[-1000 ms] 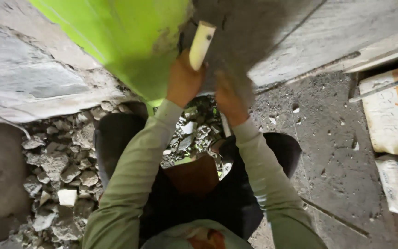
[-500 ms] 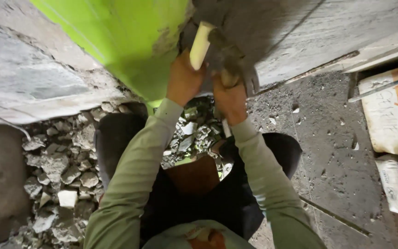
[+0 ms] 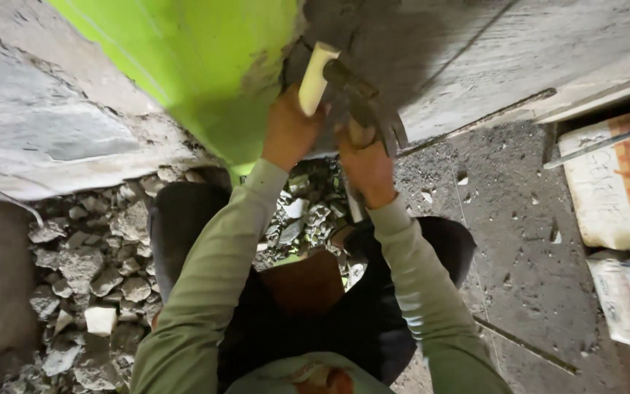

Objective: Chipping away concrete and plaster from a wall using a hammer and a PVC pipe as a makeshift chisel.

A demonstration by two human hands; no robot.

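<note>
My left hand [image 3: 289, 131] is closed around a pale cream chisel handle [image 3: 316, 76] that points up at the edge where the bright green wall [image 3: 191, 66] meets bare grey plaster [image 3: 410, 44]. My right hand [image 3: 366, 164] grips the wooden handle of a claw hammer, whose dark metal head [image 3: 362, 98] lies against the top of the chisel. Both arms wear olive-green sleeves. Broken grey rubble [image 3: 308, 211] lies on the floor just below the hands, between my knees.
A heap of broken concrete pieces [image 3: 89, 270] covers the floor at left, with one white block [image 3: 100, 319] among it. Printed sacks [image 3: 621, 190] lie at the right edge. A grey dusty floor [image 3: 519, 241] stretches right, with a thin rod [image 3: 526, 346] on it.
The hammer, blurred and raised a second ago, has come down onto the chisel's end. My left hand has kept the chisel at the same spot on the wall.
</note>
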